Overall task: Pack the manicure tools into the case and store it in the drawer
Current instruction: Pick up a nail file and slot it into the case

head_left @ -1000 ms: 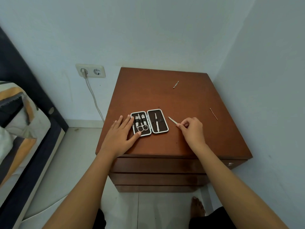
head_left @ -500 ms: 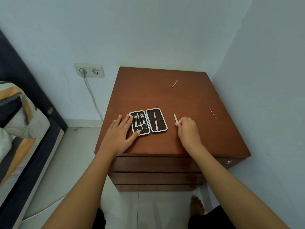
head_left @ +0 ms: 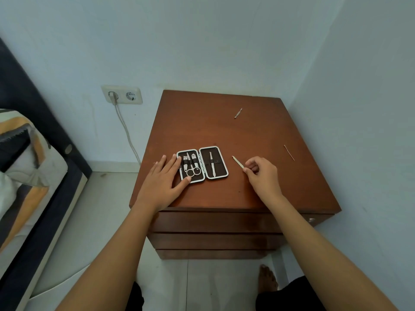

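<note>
Bare forearms (head_left: 125, 241), black shorts (head_left: 289, 295)

Soft dim light, wide-angle edge distortion

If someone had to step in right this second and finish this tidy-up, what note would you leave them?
Left hand: flat on the brown wooden nightstand, steadying the left edge of the open black manicure case with white trim.
Right hand: pinching a slim silver tool just right of the case.
Done: small scissors and other tools sit in the left half, one slim tool in the right half.
Left: slot in the held tool; collect the small metal tool near the back and the thin needle-like stick at the right edge; close the case; put it in a drawer, all shut now.
</note>
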Demonstrator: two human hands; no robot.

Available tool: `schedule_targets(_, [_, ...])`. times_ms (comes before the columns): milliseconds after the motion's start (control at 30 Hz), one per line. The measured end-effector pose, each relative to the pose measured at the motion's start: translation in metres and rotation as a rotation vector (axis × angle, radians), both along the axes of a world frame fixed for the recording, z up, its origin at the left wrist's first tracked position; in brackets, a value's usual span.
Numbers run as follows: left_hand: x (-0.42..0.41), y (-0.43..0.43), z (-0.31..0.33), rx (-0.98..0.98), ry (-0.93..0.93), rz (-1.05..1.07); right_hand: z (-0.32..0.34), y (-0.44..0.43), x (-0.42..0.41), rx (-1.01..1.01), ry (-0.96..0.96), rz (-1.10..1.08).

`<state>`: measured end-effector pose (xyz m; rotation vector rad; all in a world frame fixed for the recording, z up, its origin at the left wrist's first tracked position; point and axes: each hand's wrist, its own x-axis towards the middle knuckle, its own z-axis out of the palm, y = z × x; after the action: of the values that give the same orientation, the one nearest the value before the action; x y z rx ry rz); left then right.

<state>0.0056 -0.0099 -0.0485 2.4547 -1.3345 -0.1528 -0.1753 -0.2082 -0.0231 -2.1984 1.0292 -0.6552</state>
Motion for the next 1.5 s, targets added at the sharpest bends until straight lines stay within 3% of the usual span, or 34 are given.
schedule_targets(200, [0.0, -0.001, 0.0, -0.002, 0.001, -0.003, 0.001, -0.007, -0.007, 0.031, 0.094, -0.118])
schedule_targets(667, [-0.001, -0.001, 0.001, 0.006, -0.003, -0.002, 0.014, -0.007, 0.002, 0.188, 0.161, -0.131])
schedule_targets(1033, [0.0, -0.001, 0.0, 0.005, -0.005, 0.001, 0.011, 0.008, 0.009, 0.109, 0.213, -0.169])
schedule_targets(1233, [0.0, -0.001, 0.0, -0.003, 0.003, 0.001, 0.007, 0.013, 0.006, -0.021, 0.257, -0.075])
schedule_targets(1500, [0.0, 0.0, 0.0, -0.007, 0.0, -0.003, 0.009, 0.038, 0.015, 0.029, 0.024, 0.133])
